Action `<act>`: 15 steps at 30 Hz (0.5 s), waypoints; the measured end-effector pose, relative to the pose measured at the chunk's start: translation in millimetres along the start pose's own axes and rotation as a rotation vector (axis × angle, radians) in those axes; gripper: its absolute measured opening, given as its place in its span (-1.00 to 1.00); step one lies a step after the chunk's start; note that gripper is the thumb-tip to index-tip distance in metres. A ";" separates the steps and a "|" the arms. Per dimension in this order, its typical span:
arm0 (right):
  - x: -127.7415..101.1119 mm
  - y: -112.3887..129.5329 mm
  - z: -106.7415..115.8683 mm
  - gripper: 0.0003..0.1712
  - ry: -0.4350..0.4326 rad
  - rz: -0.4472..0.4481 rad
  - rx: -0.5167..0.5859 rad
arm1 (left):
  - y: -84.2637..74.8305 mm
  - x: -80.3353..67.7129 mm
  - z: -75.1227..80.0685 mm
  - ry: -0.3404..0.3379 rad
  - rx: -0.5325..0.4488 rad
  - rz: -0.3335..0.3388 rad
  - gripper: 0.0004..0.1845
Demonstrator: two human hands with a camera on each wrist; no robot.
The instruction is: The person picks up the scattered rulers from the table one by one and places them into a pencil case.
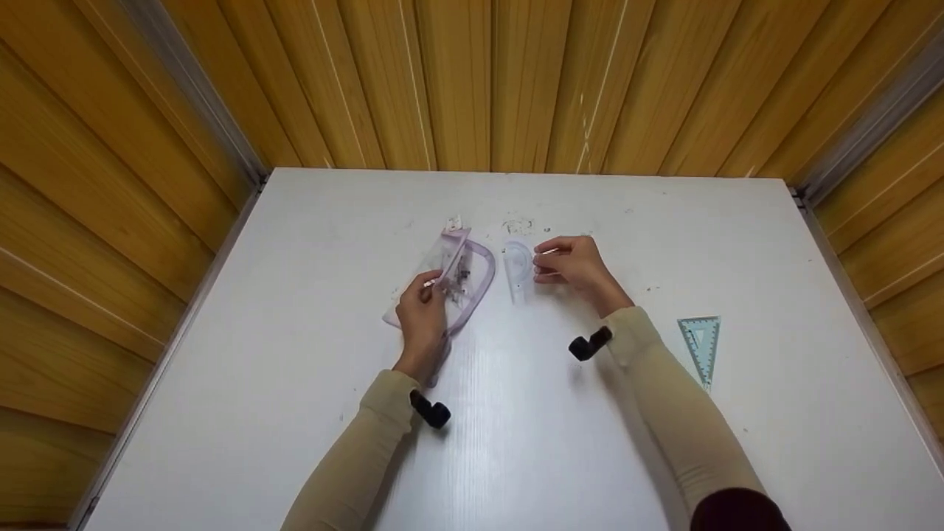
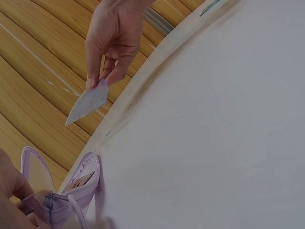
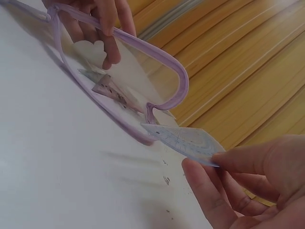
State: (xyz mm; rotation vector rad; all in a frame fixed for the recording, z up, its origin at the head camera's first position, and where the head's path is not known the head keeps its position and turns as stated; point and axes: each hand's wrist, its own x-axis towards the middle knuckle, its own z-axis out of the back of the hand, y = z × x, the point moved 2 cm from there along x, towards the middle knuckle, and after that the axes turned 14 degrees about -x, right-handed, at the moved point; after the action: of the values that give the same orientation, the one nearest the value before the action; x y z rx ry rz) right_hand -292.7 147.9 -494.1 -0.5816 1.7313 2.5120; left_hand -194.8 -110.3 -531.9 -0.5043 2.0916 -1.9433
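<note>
Set square [image 1: 700, 346]: I see one, pale blue-green and see-through, flat on the tabletop to the right of the right forearm, well apart from both hands.
White table [image 1: 516, 457]: scuffed, dark specks beyond the hands.
Wooden plank wall [image 1: 472, 81]: behind and on both sides.

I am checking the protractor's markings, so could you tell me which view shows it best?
The right wrist view: the protractor fills the foreground, scale visible. The head view shows it faint; the left wrist view shows only a plain sliver.
</note>
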 end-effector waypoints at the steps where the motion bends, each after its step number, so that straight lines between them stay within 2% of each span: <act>1: 1.7 0.8 -3.5 -0.66 0.002 -0.008 0.003 | 0.2 0.1 0.0 0.000 0.002 -0.002 -0.71; 10: 14.3 3.2 -33.7 -0.65 0.017 -0.036 0.076 | 1.8 -0.4 -2.2 0.005 0.008 0.015 -0.67; 15: 19.1 4.9 -48.6 -0.67 0.017 -0.034 0.121 | 1.2 -0.7 -2.1 0.015 0.046 -0.018 -0.70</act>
State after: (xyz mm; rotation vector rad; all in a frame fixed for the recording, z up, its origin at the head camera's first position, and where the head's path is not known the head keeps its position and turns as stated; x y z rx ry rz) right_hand -297.8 98.5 -510.8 -0.6198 1.8471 2.3669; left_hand -195.1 -108.1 -533.0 -0.5023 2.0536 -2.0061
